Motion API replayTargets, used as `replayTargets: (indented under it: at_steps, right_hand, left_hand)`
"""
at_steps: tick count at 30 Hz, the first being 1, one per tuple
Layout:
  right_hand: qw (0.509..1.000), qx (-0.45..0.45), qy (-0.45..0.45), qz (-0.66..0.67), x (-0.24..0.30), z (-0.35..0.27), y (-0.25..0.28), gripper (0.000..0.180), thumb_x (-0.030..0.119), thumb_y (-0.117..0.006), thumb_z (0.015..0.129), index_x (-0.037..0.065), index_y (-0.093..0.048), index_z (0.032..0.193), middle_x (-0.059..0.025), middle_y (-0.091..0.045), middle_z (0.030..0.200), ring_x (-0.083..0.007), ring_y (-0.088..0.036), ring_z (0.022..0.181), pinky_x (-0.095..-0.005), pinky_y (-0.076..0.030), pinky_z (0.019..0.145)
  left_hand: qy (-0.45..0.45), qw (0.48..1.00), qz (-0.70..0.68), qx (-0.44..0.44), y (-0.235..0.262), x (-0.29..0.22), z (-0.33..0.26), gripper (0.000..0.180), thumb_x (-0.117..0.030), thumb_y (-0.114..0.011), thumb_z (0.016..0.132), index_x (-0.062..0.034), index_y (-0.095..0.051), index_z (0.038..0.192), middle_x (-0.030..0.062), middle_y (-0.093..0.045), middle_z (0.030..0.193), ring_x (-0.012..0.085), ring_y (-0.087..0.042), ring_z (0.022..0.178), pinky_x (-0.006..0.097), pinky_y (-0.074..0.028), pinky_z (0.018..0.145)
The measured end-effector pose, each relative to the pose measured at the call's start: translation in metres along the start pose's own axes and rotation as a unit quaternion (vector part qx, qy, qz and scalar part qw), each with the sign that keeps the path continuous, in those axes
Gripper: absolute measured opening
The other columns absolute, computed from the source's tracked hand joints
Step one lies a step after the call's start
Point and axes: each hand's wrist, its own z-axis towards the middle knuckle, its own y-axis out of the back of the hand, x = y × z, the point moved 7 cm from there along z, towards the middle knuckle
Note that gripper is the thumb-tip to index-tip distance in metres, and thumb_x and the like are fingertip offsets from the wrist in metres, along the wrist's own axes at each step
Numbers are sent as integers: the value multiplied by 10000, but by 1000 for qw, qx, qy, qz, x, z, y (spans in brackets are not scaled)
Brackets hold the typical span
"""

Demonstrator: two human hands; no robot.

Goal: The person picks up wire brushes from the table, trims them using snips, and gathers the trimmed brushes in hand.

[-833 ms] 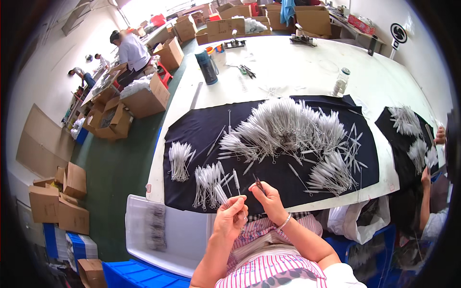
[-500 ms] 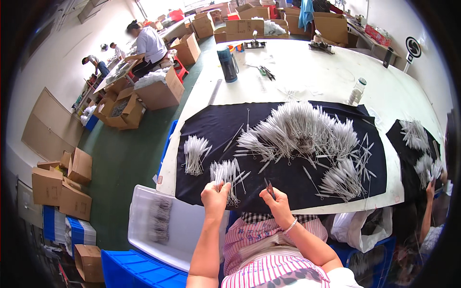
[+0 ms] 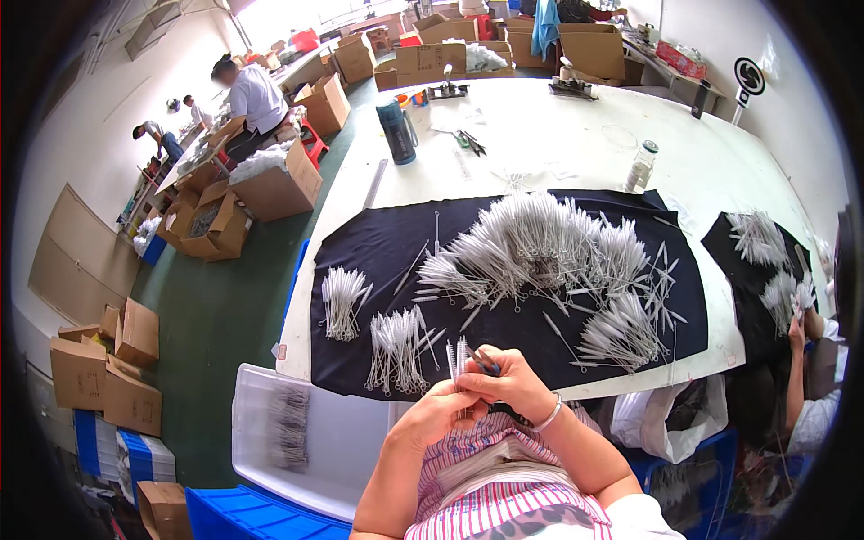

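My left hand (image 3: 434, 412) is closed round a few thin white-bristled wire brushes (image 3: 455, 355), their tips pointing up. Against it is my right hand (image 3: 515, 385), closed on small pliers (image 3: 487, 363) with its fingers touching the brushes. Both hands meet at the near edge of a dark cloth (image 3: 513, 340). On the cloth, left of my hands, lie a brush bundle (image 3: 398, 349) and a smaller bundle (image 3: 342, 301). Farther back spreads a big brush heap (image 3: 549, 236); another pile (image 3: 621, 333) lies to the right. The lower ends of the held brushes are mostly hidden.
A white tub (image 3: 247, 432) with rows of brushes stands low on the left, beside a blue bin (image 3: 270, 515). On the white table (image 3: 576, 130) are a dark bottle (image 3: 396, 132), a glass jar (image 3: 641, 168) and a green-handled tool (image 3: 469, 141). Another person's hand (image 3: 797, 335) works at right.
My left hand has left the near bundle and moved right with brushes in it. My right hand has come over with the pliers, so both hands now meet. The view has shifted slightly.
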Motion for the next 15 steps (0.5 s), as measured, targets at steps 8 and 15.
replayTargets:
  at_steps: [8, 15]
  right_hand:
    - [991, -89, -29, 95, -4, -1, 29, 87, 104, -644, 736, 26, -610, 719, 40, -510, 581, -26, -421, 515, -179, -312, 468]
    - [992, -76, -22, 103, 1, 0, 29, 113, 144, -643, 749, 36, -611, 746, 50, -529, 610, -9, -427, 520, -160, -308, 456]
  left_hand:
    - [-65, 996, -62, -18, -9, -5, 9, 330, -253, -429, 883, 32, -519, 1023, 96, -566, 918, 93, -470, 666, 208, -378, 521]
    - [-101, 993, -65, -19, -9, -7, 16, 153, -140, -563, 816, -28, -597, 914, 36, -548, 743, 35, -381, 470, 157, -237, 360]
